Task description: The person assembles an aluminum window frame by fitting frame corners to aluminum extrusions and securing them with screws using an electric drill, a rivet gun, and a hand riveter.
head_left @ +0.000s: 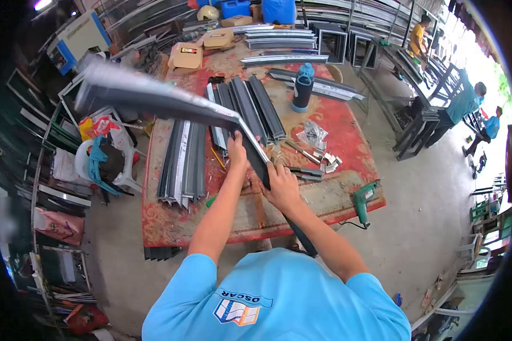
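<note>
A long dark grey metal profile [170, 105] with a white strip along its edge is held up slantwise over the table. It turns at an angle near its middle, and its far left end is blurred. My left hand [237, 152] is closed on it just below the bend. Lower down, my right hand [283, 184] grips the same profile, which runs on beneath my right forearm toward the table's front edge. Below the hands is the worn red-covered table [347, 142]. Dark profiles [182, 159] lie in a bundle at left, with more profiles [250, 108] behind my hands.
A dark bottle [303, 88] stands on the table near a plastic bag [313, 134], a hammer [302, 151] and small metal pieces [329, 162]. A green power tool [364, 202] lies at the right edge. At left is a white chair [132, 170]. People [461, 99] work at right.
</note>
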`<action>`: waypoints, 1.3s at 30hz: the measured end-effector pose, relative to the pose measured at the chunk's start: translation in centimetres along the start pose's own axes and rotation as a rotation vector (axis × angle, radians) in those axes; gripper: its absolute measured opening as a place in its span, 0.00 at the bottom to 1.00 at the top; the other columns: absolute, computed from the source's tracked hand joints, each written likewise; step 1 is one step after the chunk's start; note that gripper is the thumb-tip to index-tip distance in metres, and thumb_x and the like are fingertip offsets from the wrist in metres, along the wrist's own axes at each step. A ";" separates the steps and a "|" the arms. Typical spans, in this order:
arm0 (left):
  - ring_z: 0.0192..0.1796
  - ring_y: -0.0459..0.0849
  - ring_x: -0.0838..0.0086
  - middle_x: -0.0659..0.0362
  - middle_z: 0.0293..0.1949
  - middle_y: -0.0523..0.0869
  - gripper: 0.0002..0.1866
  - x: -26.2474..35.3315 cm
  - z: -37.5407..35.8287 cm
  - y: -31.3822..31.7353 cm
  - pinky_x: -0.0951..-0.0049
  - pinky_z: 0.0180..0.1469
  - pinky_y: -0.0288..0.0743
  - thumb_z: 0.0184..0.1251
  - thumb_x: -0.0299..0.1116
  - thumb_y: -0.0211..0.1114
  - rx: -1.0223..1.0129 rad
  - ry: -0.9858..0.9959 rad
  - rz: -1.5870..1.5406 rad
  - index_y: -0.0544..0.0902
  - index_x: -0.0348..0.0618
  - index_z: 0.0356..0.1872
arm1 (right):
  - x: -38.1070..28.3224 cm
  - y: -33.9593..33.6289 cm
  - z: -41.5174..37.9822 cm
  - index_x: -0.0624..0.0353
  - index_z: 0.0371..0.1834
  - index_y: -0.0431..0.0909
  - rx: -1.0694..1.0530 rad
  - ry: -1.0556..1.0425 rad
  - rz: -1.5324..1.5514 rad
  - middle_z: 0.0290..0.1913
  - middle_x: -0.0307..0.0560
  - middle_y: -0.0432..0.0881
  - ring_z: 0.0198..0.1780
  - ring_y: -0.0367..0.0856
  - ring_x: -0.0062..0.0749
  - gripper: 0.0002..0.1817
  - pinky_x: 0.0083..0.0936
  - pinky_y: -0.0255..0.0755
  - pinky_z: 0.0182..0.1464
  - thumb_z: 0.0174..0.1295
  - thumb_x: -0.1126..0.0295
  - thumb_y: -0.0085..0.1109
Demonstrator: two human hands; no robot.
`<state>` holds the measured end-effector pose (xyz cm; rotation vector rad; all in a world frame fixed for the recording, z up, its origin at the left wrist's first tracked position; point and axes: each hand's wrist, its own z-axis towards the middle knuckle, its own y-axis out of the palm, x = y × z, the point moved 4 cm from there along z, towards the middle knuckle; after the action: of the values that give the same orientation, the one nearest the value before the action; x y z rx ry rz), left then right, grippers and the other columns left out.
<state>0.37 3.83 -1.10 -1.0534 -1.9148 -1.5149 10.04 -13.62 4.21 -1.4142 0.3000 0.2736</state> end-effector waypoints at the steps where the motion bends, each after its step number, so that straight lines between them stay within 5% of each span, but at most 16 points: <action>1: 0.39 0.88 0.51 0.44 0.43 0.83 0.18 1.2 -0.1 0.5 0.46 0.39 0.85 0.80 0.48 0.49 -0.148 0.057 -0.043 0.68 0.46 0.57 | -0.6 -0.7 -0.4 0.63 0.78 0.51 0.108 -0.035 0.083 0.62 0.64 0.70 0.58 0.76 0.59 0.51 0.45 0.73 0.58 0.51 0.66 0.71; 3: 0.39 0.87 0.49 0.39 0.46 0.84 0.18 2.5 -2.1 2.5 0.43 0.42 0.84 0.80 0.49 0.48 -0.284 0.107 -0.089 0.70 0.46 0.56 | 0.2 -2.5 -2.1 0.64 0.78 0.51 0.201 -0.071 0.165 0.58 0.63 0.74 0.55 0.76 0.61 0.51 0.47 0.72 0.56 0.51 0.68 0.70; 5: 0.40 0.88 0.56 0.52 0.39 0.82 0.18 5.2 -4.7 4.5 0.50 0.40 0.86 0.82 0.46 0.47 -0.414 0.065 -0.232 0.71 0.42 0.55 | 0.8 -2.8 -2.4 0.65 0.78 0.51 0.055 -0.059 0.344 0.56 0.64 0.74 0.52 0.77 0.61 0.51 0.47 0.73 0.54 0.49 0.71 0.69; 6: 0.41 0.86 0.47 0.41 0.44 0.85 0.22 5.5 -4.6 4.4 0.43 0.45 0.83 0.80 0.53 0.43 -0.392 0.108 -0.180 0.73 0.47 0.57 | 0.5 -4.0 -2.8 0.62 0.77 0.55 0.190 -0.130 0.326 0.55 0.63 0.74 0.51 0.78 0.60 0.50 0.45 0.74 0.52 0.47 0.75 0.68; 9: 0.44 0.86 0.47 0.41 0.44 0.85 0.22 7.3 -7.1 5.0 0.44 0.48 0.82 0.80 0.52 0.44 -0.412 0.091 -0.241 0.74 0.47 0.57 | 0.1 -6.4 -3.6 0.57 0.77 0.58 0.299 -0.162 0.424 0.52 0.58 0.75 0.48 0.79 0.56 0.50 0.42 0.75 0.49 0.46 0.77 0.69; 14: 0.58 0.82 0.52 0.47 0.54 0.82 0.20 9.7 -10.2 5.9 0.53 0.61 0.77 0.74 0.34 0.49 -0.573 0.151 -0.202 0.72 0.47 0.64 | 0.2 -8.1 -4.5 0.51 0.74 0.68 0.459 -0.167 0.468 0.44 0.53 0.77 0.42 0.78 0.47 0.47 0.37 0.75 0.45 0.42 0.80 0.68; 18: 0.63 0.78 0.57 0.52 0.57 0.80 0.22 9.7 -9.5 1.4 0.52 0.65 0.72 0.69 0.29 0.54 -0.476 0.199 0.028 0.73 0.48 0.65 | 1.0 -8.2 -4.8 0.48 0.74 0.68 0.489 -0.153 0.396 0.42 0.51 0.78 0.42 0.78 0.46 0.47 0.38 0.75 0.44 0.42 0.79 0.68; 24: 0.61 0.79 0.65 0.61 0.58 0.83 0.23 11.1 -12.2 0.5 0.53 0.64 0.72 0.69 0.41 0.66 -0.618 0.295 -0.287 0.77 0.50 0.63 | 1.0 -8.0 -5.5 0.49 0.73 0.69 0.468 -0.129 0.326 0.42 0.51 0.77 0.42 0.78 0.46 0.47 0.39 0.74 0.42 0.41 0.77 0.69; 27: 0.62 0.78 0.67 0.60 0.59 0.82 0.30 11.3 -12.9 1.9 0.56 0.65 0.70 0.66 0.55 0.68 -0.560 0.265 -0.410 0.77 0.48 0.63 | 0.7 -7.3 -6.1 0.52 0.73 0.68 0.483 -0.138 0.283 0.42 0.51 0.76 0.41 0.77 0.47 0.47 0.40 0.73 0.40 0.41 0.76 0.70; 29: 0.63 0.78 0.60 0.51 0.60 0.80 0.38 11.1 -12.9 2.3 0.45 0.65 0.71 0.63 0.65 0.64 -0.311 0.273 -0.281 0.76 0.43 0.62 | 0.5 -6.8 -6.5 0.54 0.73 0.67 0.449 -0.141 0.281 0.42 0.51 0.76 0.40 0.77 0.48 0.47 0.40 0.73 0.40 0.41 0.75 0.70; 37: 0.63 0.79 0.59 0.50 0.57 0.82 0.32 12.5 -17.9 5.6 0.46 0.67 0.74 0.68 0.55 0.65 -0.311 0.315 -0.278 0.75 0.38 0.61 | -0.6 -10.3 -7.1 0.56 0.72 0.62 0.500 -0.231 0.072 0.47 0.56 0.77 0.48 0.79 0.55 0.46 0.43 0.74 0.45 0.44 0.73 0.72; 39: 0.62 0.80 0.59 0.50 0.56 0.82 0.31 12.0 -17.5 5.1 0.49 0.65 0.76 0.68 0.54 0.65 -0.309 0.294 -0.272 0.75 0.38 0.60 | 0.6 -9.1 -7.0 0.56 0.70 0.63 0.409 -0.186 0.225 0.49 0.57 0.78 0.49 0.79 0.54 0.44 0.43 0.74 0.46 0.45 0.72 0.72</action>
<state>-4.24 -9.16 15.77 -0.6555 -1.7031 -2.0427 13.62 -21.78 11.48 -0.9446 0.3402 0.4962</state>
